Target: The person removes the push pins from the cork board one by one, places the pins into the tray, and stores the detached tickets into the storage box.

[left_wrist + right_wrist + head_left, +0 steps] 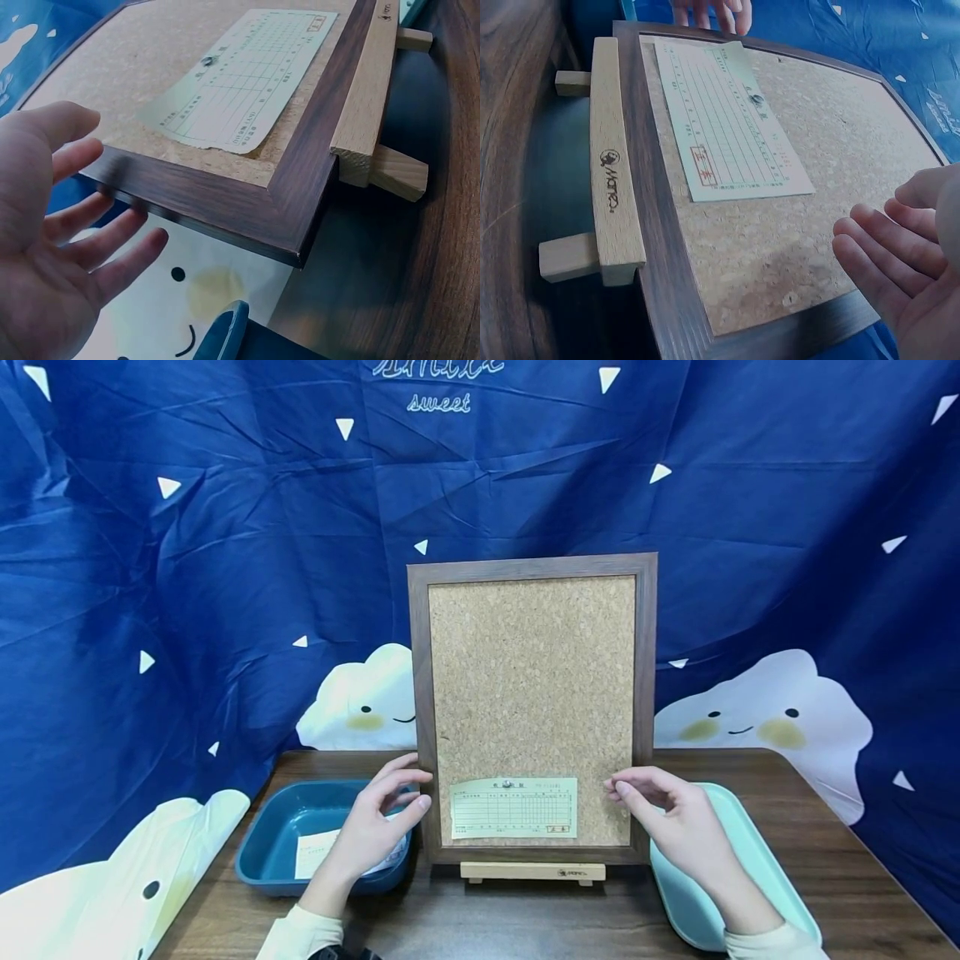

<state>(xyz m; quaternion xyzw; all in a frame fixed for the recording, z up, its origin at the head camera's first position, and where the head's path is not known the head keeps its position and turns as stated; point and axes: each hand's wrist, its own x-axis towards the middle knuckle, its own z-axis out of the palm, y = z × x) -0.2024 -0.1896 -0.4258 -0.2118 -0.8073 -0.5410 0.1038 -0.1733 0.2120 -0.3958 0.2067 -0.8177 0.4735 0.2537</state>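
Note:
A framed cork board (532,685) leans upright on a small wooden easel (532,872). A pale green printed receipt slip (513,810) is fixed to its lower part by a pushpin (507,784) at the slip's top edge. My left hand (386,810) is at the frame's left side, fingers loosely bent and holding nothing; whether the fingertips touch the frame, I cannot tell. My right hand (678,818) hovers in front of the board's lower right edge, its fingers relaxed. In the right wrist view, nothing lies between the right hand's thumb and fingers (885,247).
A dark teal tray (281,827) with paper slips (315,852) in it stands left of the board, partly behind the left arm. A mint green tray (738,835) lies to the right beneath the right forearm. A blue cloth (225,568) hangs behind the wooden table (847,877).

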